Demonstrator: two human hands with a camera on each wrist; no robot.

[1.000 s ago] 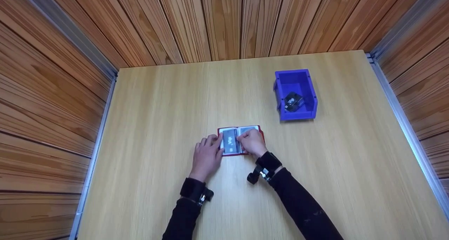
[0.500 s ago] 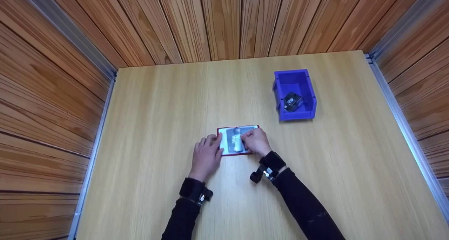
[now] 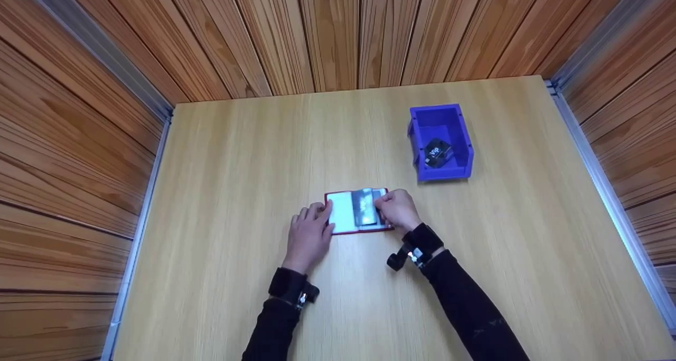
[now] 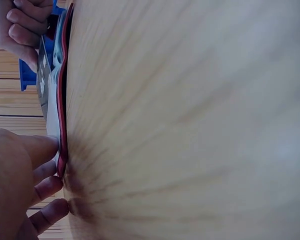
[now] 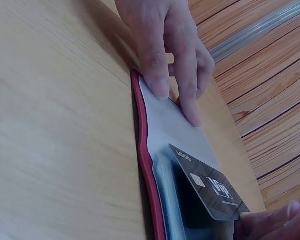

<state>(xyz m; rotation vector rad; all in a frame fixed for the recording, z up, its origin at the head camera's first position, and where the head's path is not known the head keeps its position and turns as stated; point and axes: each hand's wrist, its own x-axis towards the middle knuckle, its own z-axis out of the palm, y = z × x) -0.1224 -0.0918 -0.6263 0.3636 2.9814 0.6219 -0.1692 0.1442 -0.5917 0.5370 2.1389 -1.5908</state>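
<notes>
Right hand (image 3: 400,210) pinching card (image 5: 207,185), open cardholder (image 3: 340,212), blue bin (image 3: 444,174) holding perhaps two cards (image 3: 437,153)

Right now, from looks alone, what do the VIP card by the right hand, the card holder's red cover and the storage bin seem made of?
VIP card: probably stiff plastic, smooth-looking; flat and crisp-edged.
Red cover: perhaps leather or vinyl, fairly matte; its edge bends in a soft wave.
Storage bin: likely moulded plastic, smooth; even colour throughout and a formed rim.
</notes>
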